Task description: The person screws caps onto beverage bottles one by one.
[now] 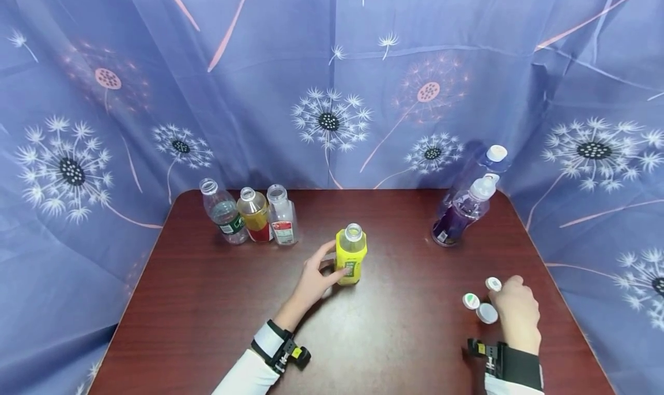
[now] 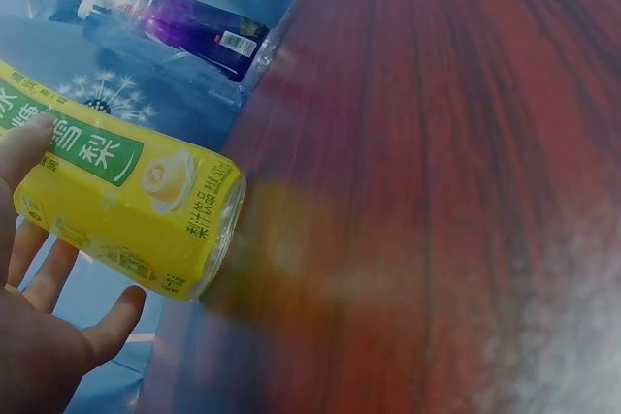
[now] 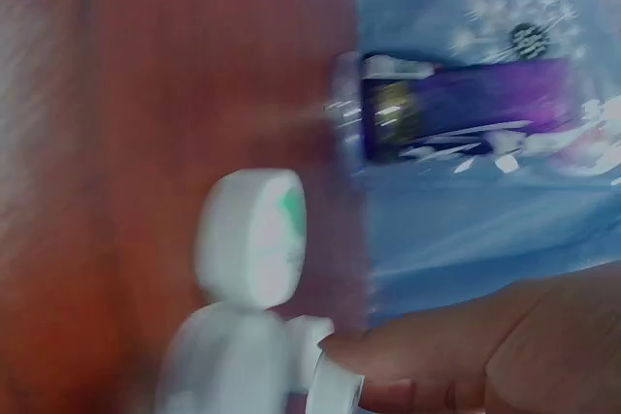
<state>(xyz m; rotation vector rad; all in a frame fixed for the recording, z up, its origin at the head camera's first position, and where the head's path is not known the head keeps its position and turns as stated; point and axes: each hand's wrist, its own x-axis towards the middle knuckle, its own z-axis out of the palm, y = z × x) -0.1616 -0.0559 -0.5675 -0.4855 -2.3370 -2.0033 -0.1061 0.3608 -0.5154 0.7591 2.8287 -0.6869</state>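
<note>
My left hand holds a yellow-labelled drink bottle around its sides, thumb on the front. The bottle stands upright in the middle of the table, its mouth uncapped. In the left wrist view its yellow label fills the left side, with fingers reaching behind. At the right, my right hand pinches a white bottle cap, hidden from the head view. Beside those fingertips lie a white cap, a green-marked cap and a larger pale cap.
Three uncapped bottles stand together at the back left: a clear green-labelled one, a yellow-and-red one and a clear one with a red-and-white label. Two capped purple bottles stand at the back right. A blue curtain borders the table.
</note>
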